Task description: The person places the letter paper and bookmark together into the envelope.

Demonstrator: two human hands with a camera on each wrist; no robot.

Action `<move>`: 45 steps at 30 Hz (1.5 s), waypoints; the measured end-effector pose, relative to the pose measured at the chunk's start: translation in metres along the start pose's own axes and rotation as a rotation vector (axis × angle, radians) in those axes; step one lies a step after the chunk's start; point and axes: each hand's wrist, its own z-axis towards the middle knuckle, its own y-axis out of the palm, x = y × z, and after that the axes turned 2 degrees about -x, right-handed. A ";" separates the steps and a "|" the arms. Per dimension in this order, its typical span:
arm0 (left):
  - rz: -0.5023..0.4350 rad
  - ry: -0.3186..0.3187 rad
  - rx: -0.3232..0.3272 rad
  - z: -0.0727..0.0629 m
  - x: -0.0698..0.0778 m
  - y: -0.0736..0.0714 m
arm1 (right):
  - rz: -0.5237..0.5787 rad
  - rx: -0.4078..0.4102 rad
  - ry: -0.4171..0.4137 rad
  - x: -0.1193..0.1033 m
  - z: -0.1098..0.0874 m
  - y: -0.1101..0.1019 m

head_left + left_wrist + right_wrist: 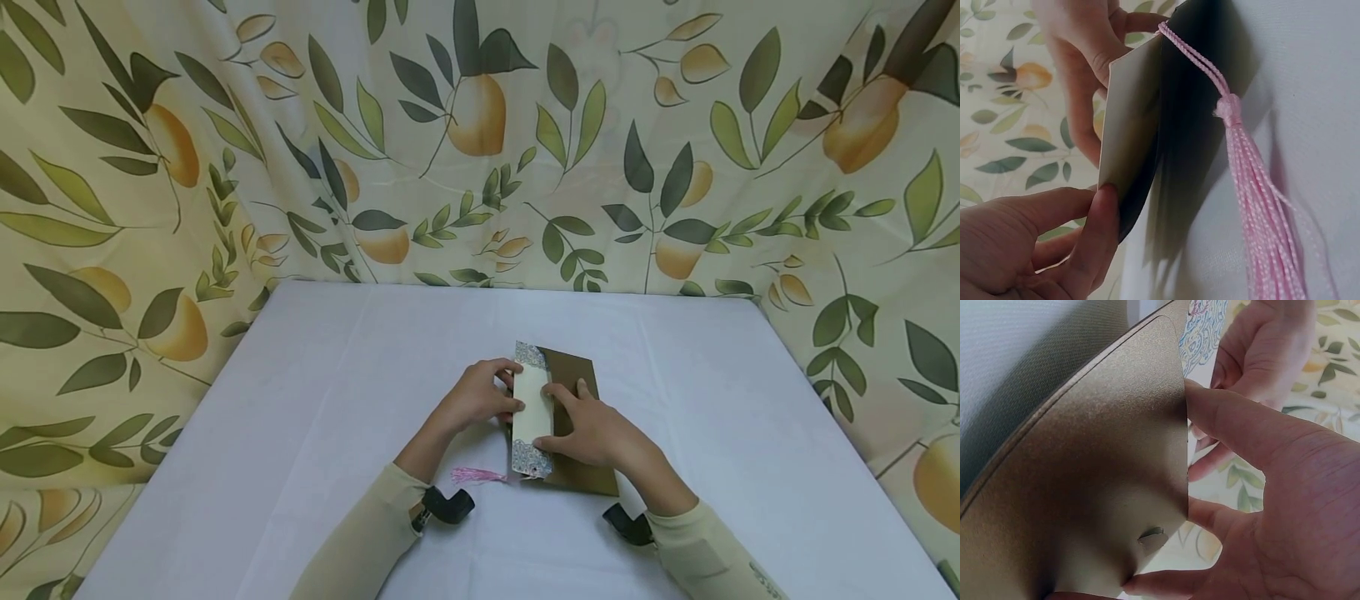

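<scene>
A brown, slightly shiny card folder point(581, 467) stands out against the white table. Along its left side shows a pale card point(531, 408) with patterned ends. My left hand point(476, 396) pinches the pale card's left edge between thumb and fingers, as the left wrist view also shows. From the right, my right hand point(596, 429) grips the folder, thumb and forefinger tips at the border between brown and pale. In the right wrist view the brown panel point(1104, 444) bulges beside the right fingers. A pink tassel point(1254, 187) hangs by its cord from the card's near end.
The white cloth-covered table point(315, 417) extends around the folder. Behind and beside it hangs a curtain point(570, 167) printed with fruit and leaves. A black wrist camera mount point(450, 506) sits at the left cuff, another mount point(628, 525) at the right.
</scene>
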 end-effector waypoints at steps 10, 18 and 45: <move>-0.003 0.004 -0.029 -0.001 0.000 0.001 | -0.005 0.009 0.002 -0.002 0.001 0.001; 0.026 0.031 -0.054 -0.001 0.001 0.002 | -0.002 0.008 0.003 -0.001 0.000 0.001; 0.044 0.064 -0.061 0.000 0.001 0.016 | 0.027 -0.001 -0.026 -0.002 -0.003 -0.001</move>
